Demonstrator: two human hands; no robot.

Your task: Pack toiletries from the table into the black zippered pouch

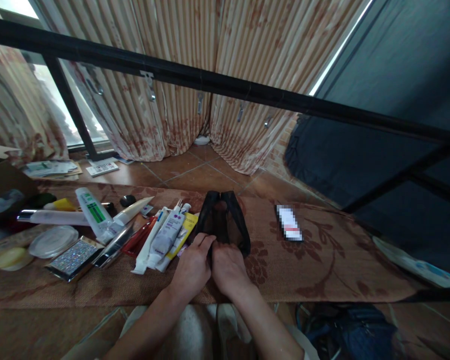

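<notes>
A black mesh pouch (225,217) lies open on a brown patterned mat (322,260), its mouth pointing away from me. My left hand (193,265) and my right hand (228,267) are side by side at its near end, both pinching the black fabric. Just left of the pouch lie several tubes, among them a white and purple tube (167,235) and a yellow one (183,232).
Further left are a green-labelled white tube (93,210), a glittery flat case (75,257), a round clear lid (52,241) and red pens (138,239). A small white packet (289,223) lies right of the pouch. A black bar (225,82) crosses above; curtains hang behind.
</notes>
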